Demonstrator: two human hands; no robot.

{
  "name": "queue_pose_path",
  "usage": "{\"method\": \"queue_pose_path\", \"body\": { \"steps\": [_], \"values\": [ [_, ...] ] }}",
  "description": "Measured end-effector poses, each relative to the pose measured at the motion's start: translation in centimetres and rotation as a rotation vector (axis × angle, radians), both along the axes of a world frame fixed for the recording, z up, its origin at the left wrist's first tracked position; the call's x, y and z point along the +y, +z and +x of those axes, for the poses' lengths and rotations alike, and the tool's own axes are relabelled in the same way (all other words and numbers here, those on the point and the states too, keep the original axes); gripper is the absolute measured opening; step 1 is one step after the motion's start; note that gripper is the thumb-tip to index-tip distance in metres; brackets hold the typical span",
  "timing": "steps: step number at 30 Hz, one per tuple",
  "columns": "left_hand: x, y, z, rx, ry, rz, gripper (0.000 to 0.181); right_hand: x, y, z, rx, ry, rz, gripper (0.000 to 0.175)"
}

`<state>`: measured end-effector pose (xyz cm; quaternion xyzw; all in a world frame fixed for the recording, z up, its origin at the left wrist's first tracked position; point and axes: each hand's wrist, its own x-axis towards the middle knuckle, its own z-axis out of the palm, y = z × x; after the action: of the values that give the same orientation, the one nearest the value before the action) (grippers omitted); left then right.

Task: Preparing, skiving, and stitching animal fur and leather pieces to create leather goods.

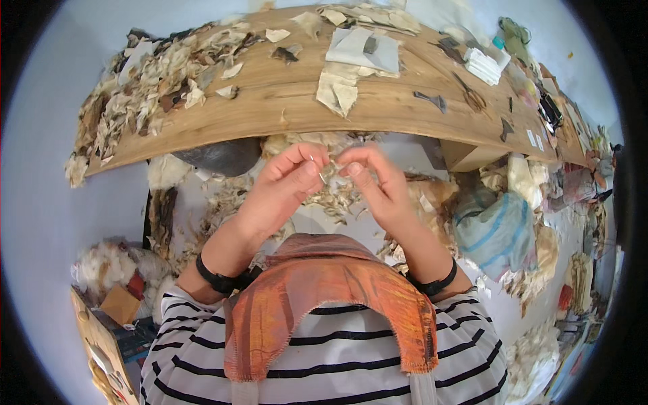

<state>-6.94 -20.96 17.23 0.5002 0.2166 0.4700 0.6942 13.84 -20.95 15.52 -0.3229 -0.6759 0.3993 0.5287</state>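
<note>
In front of my chest, my left hand (281,187) pinches a thin, pale, needle-like piece (322,177) between thumb and fingers. Close beside it, my right hand (379,187) has its thumb and forefinger bent towards each other; whether anything fine lies between them is too small to tell. Both hands are held up just short of the front edge of a wooden table (248,109). Below them, fur scraps (331,200) are strewn over the floor. An orange-brown apron (329,283) covers part of my striped shirt.
Fur and hide scraps (147,86) are heaped on the table's left. Cream hide pieces (339,91) and a white sheet (354,50) lie mid-table. Further right are a metal tool (431,100) and scissors (472,94). A blue-striped sack (498,230) stands on the floor at right.
</note>
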Motion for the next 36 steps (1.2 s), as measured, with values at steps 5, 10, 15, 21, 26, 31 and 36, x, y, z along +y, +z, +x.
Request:
{"method": "queue_pose_path", "body": {
  "steps": [5, 10, 15, 21, 26, 31, 36],
  "values": [
    [0.2, 0.7, -0.2, -0.389, -0.146, -0.19, 0.015, -1.0, 1.2, -1.5, 0.269, 0.392, -0.448, 0.019],
    [0.6, 0.5, -1.3, -0.46, -0.191, -0.185, 0.015, 0.3, 0.4, -0.4, 0.073, 0.477, -0.527, 0.02],
    [-0.1, -0.6, -1.4, -0.014, -0.149, -0.162, 0.011, 0.6, 2.6, 0.2, 0.359, 0.359, -0.549, 0.025],
    [-0.7, -1.2, -0.5, 0.316, -0.282, -0.159, 0.012, 1.1, 4.5, 1.7, 0.49, 0.219, -0.443, 0.023],
    [0.7, -3.6, -1.9, 0.278, -0.101, -0.246, 0.012, 1.1, 4.3, 1.8, 0.41, 0.195, -0.391, 0.021],
    [1.9, -4.7, -3.0, 0.299, -0.041, -0.228, 0.014, 0.7, 4.4, 0.8, 0.372, 0.256, -0.343, 0.018],
    [1.9, -2.2, -2.9, 0.271, 0.096, -0.187, 0.012, 0.4, 5.0, 0.1, 0.258, 0.264, -0.32, 0.015]
  ]
}}
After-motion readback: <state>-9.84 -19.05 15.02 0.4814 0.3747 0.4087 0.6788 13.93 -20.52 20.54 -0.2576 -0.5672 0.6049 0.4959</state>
